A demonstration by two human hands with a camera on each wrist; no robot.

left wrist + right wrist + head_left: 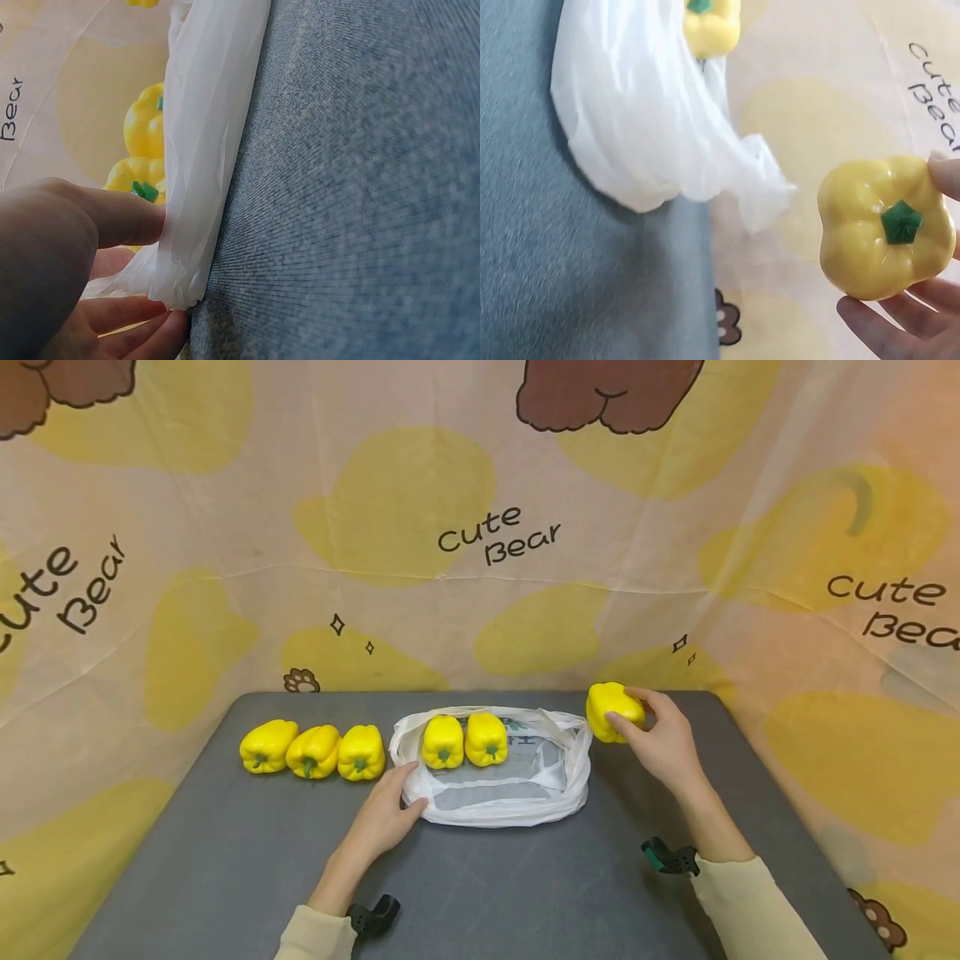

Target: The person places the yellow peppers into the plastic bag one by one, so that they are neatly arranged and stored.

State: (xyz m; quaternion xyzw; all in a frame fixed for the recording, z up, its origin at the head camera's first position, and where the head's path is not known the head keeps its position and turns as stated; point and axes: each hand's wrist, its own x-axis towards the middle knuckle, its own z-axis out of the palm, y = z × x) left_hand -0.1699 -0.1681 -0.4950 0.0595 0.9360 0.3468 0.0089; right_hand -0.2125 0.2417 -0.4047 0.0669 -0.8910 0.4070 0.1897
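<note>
My right hand [663,743] holds a yellow bell pepper [611,710] above the table, just past the right end of an open white plastic bag [491,814]. In the right wrist view the thumb and fingers grip this pepper [855,232], its green stem facing the camera. At the bag's left end, my left hand [386,814] pinches the rim, the thumb on one side and fingers on the other, as the left wrist view shows. Inside the bag sit two yellow bell peppers, a left one [442,739] and a right one [487,737], side by side at the back left.
Left of the bag, three more yellow bell peppers stand in a row: an outer one [267,745], a middle one [313,750] and an inner one [362,750]. The grey table [525,893] ends at a printed cloth backdrop [420,635] behind and on both sides.
</note>
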